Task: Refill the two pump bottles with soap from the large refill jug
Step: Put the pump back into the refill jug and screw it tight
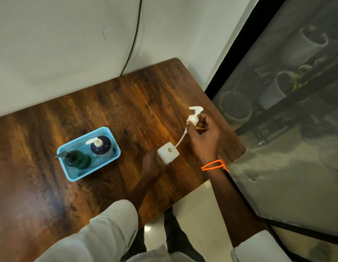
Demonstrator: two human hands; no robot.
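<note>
A white square bottle (167, 152) stands open on the wooden table (117, 103), its round neck hole showing. My left hand (152, 163) grips its body from the left. My right hand (204, 135) pinches the white pump head (194, 116) by its collar, lifted up and to the right of the bottle; the pump's dip tube (180, 140) slants down with its tip just beside the bottle's top corner. A blue mesh basket (69, 178) to the left holds a dark green pump bottle (77, 159) and a dark blue pump bottle (101, 145). No large jug is in view.
The table's right edge (238, 137) lies close to my right hand, with a dark screened glass panel (278, 129) beyond it. A black cable (132, 44) hangs down the white wall behind the table. Light floor tiles (194, 214) show below the front edge.
</note>
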